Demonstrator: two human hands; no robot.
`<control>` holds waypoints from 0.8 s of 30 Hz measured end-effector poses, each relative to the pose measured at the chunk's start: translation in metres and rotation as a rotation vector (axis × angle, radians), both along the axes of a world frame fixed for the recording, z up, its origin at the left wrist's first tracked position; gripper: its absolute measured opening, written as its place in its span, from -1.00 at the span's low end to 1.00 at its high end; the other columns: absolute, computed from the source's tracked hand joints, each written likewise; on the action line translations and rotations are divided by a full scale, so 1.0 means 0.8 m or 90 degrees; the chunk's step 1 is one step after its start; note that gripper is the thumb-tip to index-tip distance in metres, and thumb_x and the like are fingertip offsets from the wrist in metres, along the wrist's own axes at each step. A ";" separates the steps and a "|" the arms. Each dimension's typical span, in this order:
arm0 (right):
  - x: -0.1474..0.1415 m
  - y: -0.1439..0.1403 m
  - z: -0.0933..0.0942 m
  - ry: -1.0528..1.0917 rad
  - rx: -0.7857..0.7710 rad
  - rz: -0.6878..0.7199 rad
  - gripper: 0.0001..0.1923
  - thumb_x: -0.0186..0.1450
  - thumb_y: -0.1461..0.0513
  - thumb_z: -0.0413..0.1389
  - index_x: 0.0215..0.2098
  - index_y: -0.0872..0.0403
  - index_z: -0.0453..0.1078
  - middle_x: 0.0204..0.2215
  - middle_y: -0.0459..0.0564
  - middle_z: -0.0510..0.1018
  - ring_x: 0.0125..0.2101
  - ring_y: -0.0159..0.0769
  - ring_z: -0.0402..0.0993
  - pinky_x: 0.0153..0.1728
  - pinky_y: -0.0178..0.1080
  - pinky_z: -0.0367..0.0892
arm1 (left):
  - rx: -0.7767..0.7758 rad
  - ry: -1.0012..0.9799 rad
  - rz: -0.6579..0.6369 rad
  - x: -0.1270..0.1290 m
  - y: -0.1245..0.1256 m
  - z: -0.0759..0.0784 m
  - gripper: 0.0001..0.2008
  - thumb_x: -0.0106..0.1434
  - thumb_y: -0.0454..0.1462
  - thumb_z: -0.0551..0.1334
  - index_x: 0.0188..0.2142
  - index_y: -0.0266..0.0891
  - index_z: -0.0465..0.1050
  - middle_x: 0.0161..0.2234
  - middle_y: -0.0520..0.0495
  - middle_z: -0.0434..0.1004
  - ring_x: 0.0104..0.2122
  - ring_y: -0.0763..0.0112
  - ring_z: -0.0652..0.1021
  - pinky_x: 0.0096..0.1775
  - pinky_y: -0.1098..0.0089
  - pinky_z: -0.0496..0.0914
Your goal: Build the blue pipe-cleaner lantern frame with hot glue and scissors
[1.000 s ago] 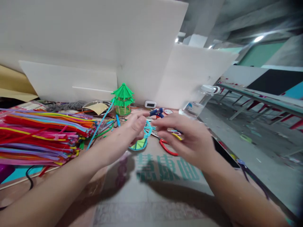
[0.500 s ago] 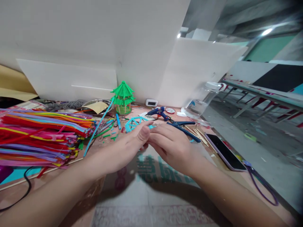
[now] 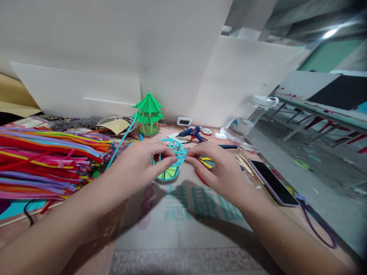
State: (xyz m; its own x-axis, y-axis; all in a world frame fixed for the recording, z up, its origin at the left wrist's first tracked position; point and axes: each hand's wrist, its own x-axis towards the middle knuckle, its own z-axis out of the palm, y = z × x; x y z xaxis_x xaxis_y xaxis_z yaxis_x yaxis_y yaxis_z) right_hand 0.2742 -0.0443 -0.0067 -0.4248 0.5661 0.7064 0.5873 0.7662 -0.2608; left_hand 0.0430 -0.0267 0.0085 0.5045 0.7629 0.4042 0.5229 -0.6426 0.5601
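My left hand [image 3: 146,160] and my right hand [image 3: 219,168] are raised over the table, thumb and forefinger pinched on each. Their fingertips face each other with a small gap between. Whatever the pinches hold is too small to make out. Just behind the fingertips is a light-blue lattice frame [image 3: 174,144] with a yellow-green panel [image 3: 169,173] at its lower side; whether the fingers touch it I cannot tell. Beside my right hand, yellow [image 3: 207,162] and red pieces show partly. My right hand covers most of a dark-blue hand tool [image 3: 228,146].
Bundled colourful pipe cleaners [image 3: 48,164] fill the left. A green tiered pagoda model [image 3: 149,114] stands at the back, near a blue glue gun [image 3: 190,133] and small digital clock [image 3: 184,121]. To the right are a clear bottle [image 3: 243,122], wooden sticks [image 3: 244,165] and a phone [image 3: 272,182].
My hands were together, the right laid over the left's fingers. They have drawn apart into two facing pinches, showing more of the blue frame and its yellow-green panel. The view has shifted slightly.
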 end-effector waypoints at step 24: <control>-0.005 0.025 -0.036 -0.021 -0.046 -0.006 -0.90 0.44 0.29 0.18 -0.28 0.07 0.47 -0.31 0.02 0.61 -0.22 -0.16 0.55 -0.18 -0.14 0.38 | 0.025 0.110 -0.017 -0.029 0.054 -0.030 -0.81 0.35 -0.17 0.25 -0.24 -0.12 0.66 -0.01 -0.14 0.55 0.08 0.08 0.55 0.17 0.03 0.40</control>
